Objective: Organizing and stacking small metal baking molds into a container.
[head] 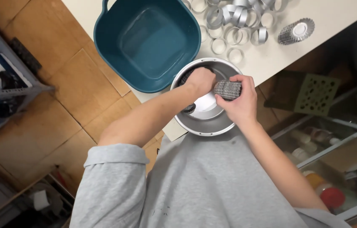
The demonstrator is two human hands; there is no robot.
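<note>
Your left arm crosses the middle of the frame from the lower left, bare below a pushed-up grey sleeve, and your left hand [200, 80] dips knuckles-up into the round metal bowl [206, 126] at the centre. Its fingers are curled shut over something inside the bowl, but the back of the hand hides what they hold, so you cannot tell the thing from here. Just below that wrist, against the bowl's left wall, lies a small dark fluted tin [189, 108], and pale water or a white object shows in the bottom.

Your right arm comes up from the lower right, and your right hand [241, 101] sits over the bowl's right rim, wrist bent inward. Its fingers and thumb are closed around a stack of grey fluted metal tins [227, 89], held lying sideways, with the stack's left end touching or nearly touching your left hand.

The bowl stands at the near edge of a pale counter [334, 19]. Just beside it, toward the upper left, is an empty teal plastic basin [146, 42]. In the top centre-right of the frame a heap of plain metal rings [233, 23] lies on the counter, and right of it another stack of fluted tins [296, 31] lies on its side.
</note>
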